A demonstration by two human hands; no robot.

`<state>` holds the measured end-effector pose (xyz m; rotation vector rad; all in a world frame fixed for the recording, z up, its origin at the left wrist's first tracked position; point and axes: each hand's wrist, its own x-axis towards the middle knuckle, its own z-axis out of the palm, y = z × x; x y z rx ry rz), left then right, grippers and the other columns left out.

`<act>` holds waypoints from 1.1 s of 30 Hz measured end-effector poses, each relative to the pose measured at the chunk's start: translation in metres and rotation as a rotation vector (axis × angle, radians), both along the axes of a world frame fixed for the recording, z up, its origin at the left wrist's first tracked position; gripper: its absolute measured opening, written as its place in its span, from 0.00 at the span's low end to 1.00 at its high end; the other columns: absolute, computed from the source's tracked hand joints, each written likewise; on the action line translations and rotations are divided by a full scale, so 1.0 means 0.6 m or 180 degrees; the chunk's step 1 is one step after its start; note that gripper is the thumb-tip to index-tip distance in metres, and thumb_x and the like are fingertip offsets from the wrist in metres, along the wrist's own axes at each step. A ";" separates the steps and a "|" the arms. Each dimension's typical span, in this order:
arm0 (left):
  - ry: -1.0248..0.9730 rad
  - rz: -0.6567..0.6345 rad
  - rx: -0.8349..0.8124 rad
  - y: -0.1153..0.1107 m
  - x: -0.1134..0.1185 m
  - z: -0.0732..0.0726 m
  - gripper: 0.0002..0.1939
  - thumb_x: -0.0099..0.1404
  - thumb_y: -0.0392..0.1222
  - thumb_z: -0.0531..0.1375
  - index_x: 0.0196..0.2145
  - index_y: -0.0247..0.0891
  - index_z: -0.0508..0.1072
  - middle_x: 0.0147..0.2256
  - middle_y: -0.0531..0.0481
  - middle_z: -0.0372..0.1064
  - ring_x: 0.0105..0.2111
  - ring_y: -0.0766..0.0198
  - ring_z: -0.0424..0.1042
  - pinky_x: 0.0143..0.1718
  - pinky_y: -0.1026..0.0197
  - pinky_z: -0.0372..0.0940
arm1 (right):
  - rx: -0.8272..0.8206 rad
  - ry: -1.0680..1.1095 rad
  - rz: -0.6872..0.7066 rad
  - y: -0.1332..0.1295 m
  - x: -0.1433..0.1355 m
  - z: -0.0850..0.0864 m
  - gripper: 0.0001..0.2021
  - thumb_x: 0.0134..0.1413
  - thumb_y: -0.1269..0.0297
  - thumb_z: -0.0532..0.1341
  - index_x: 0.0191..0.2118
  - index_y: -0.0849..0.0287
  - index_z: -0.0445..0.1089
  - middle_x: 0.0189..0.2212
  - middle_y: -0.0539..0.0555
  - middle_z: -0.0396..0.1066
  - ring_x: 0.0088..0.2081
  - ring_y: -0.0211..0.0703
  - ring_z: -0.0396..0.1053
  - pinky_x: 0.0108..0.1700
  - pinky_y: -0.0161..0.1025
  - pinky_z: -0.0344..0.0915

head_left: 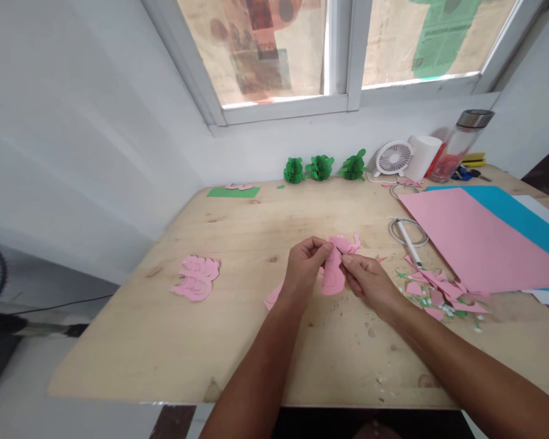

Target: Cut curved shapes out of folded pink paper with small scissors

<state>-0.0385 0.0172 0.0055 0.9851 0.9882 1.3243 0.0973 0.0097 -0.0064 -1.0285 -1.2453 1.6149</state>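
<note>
A pink paper cutout (333, 281) with rounded edges and faint drawn lines is held over the middle of the table. My left hand (308, 259) pinches it from the left, thumb and fingers pressed together. On the other side, my right hand (365, 275) closes its thumb and fingertips on the paper's right edge. A thin curled pink strip (357, 241) sticks up behind the fingers. Another pink paper piece (273, 297) lies partly hidden under my left forearm. Farther left rests a pile of scalloped pink cutouts (199, 278).
Pink, blue and white sheets (480, 238) lie at the right, beside pink and green scraps (439, 292) and a white pen-like tool (409, 244). Along the wall stand green paper figures (320, 168), a small fan (394, 158) and a glass bottle (460, 146). A green sheet (233, 192) lies back left.
</note>
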 end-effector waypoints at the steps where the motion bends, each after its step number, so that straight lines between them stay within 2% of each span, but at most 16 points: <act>1: 0.0005 0.0009 -0.0005 0.000 0.000 0.000 0.10 0.52 0.44 0.62 0.24 0.33 0.68 0.22 0.53 0.63 0.23 0.70 0.63 0.27 0.65 0.58 | -0.0006 0.0002 -0.0002 0.000 0.000 0.001 0.18 0.53 0.51 0.55 0.20 0.58 0.57 0.08 0.41 0.47 0.13 0.30 0.40 0.16 0.33 0.36; 20: -0.0011 0.0077 -0.0011 0.001 -0.003 0.000 0.10 0.51 0.44 0.62 0.23 0.34 0.69 0.23 0.52 0.65 0.23 0.69 0.64 0.28 0.64 0.60 | -0.0033 -0.0075 0.0068 -0.001 0.001 0.002 0.18 0.53 0.50 0.54 0.21 0.58 0.58 0.08 0.41 0.47 0.13 0.31 0.40 0.16 0.33 0.37; 27: 0.0075 0.0033 -0.0095 0.001 -0.004 0.002 0.12 0.50 0.46 0.63 0.23 0.34 0.68 0.22 0.52 0.65 0.23 0.69 0.63 0.27 0.64 0.59 | -0.0029 -0.0180 0.0059 -0.002 0.001 0.006 0.19 0.52 0.48 0.54 0.20 0.57 0.56 0.08 0.41 0.46 0.13 0.31 0.40 0.16 0.33 0.36; 33: 0.0079 -0.0037 -0.0056 0.001 -0.006 0.001 0.11 0.51 0.46 0.62 0.24 0.34 0.68 0.23 0.51 0.65 0.24 0.68 0.64 0.29 0.64 0.61 | -0.0027 -0.0155 0.0048 -0.003 0.001 0.006 0.19 0.52 0.49 0.54 0.21 0.58 0.59 0.08 0.42 0.47 0.13 0.31 0.41 0.16 0.33 0.37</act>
